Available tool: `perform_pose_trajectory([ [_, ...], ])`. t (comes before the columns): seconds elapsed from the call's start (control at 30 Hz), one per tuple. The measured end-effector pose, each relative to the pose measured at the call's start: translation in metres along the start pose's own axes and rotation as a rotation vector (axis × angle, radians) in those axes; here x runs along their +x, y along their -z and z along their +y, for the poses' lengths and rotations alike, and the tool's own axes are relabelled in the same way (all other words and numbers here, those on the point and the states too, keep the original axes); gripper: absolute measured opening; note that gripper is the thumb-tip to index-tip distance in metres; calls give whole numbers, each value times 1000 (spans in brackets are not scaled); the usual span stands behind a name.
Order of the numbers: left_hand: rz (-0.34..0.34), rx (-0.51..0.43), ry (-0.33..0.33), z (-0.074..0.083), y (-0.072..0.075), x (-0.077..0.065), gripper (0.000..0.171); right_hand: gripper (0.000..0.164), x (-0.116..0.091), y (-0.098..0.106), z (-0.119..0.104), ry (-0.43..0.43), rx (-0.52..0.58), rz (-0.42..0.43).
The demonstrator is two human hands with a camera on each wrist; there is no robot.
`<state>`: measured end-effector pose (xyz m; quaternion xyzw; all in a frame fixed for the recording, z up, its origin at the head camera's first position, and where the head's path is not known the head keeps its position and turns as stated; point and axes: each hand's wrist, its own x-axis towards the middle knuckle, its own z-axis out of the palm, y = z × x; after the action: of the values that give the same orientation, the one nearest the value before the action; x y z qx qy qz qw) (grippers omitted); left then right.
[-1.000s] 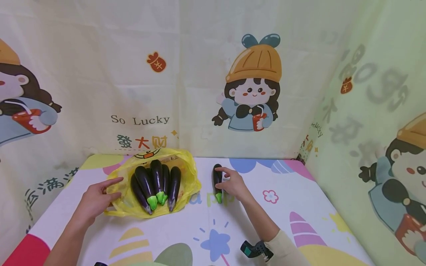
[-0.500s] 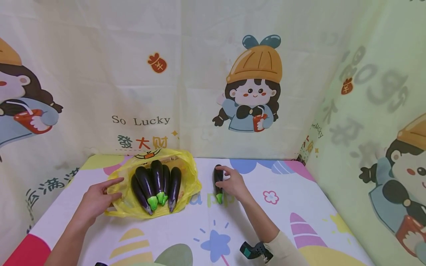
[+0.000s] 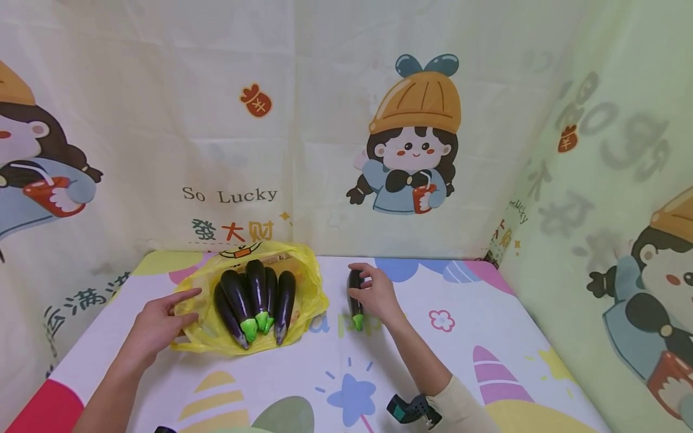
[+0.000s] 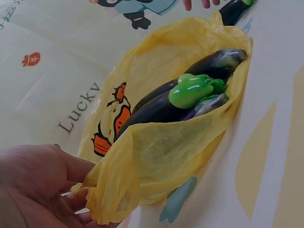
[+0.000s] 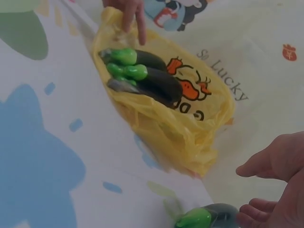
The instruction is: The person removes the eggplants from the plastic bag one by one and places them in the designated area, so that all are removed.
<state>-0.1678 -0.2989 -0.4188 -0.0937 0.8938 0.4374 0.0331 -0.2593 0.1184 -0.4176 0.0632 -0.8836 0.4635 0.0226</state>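
Several dark purple eggplants (image 3: 236, 294) with green stems lie in the open mouth of a yellow plastic bag (image 3: 311, 300). At its left edge my left hand (image 3: 158, 325) holds the bag; the left wrist view shows the bag's gathered corner (image 4: 113, 190) between thumb and fingers. One more eggplant (image 3: 355, 308) lies on the table, right of the bag, its green end toward me. Over its far part is my right hand (image 3: 379, 296), thumb and index finger spread apart. The lower fingers (image 5: 256, 209) are right at this eggplant in the right wrist view.
The table (image 3: 400, 355) has a white cover with colourful prints. Behind it hangs a printed cloth backdrop (image 3: 319, 150), and another cloth (image 3: 590, 198) closes off the right side. A dark device (image 3: 414, 412) is strapped at the right wrist.
The right index finger has lifted off the eggplant and stretched out, and the hand has risen a little. The left hand, the bag and the eggplants in it stay put.
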Motion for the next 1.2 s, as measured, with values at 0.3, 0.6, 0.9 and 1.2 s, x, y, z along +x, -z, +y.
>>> perform_pose_trajectory([
  [0.3, 1, 3, 19, 1, 0, 1, 64, 47, -3, -3, -12, 37, 29, 7],
  [0.6, 8, -6, 13, 2, 0, -1, 63, 42, -8, -11, -27, 89, 82, 27],
  [0.9, 13, 3, -9, 1, 0, -1, 63, 38, -13, -21, -40, 134, 133, -19],
  [1.2, 9, -7, -21, 2, 0, -1, 63, 33, -18, -35, -46, 193, 155, -126],
])
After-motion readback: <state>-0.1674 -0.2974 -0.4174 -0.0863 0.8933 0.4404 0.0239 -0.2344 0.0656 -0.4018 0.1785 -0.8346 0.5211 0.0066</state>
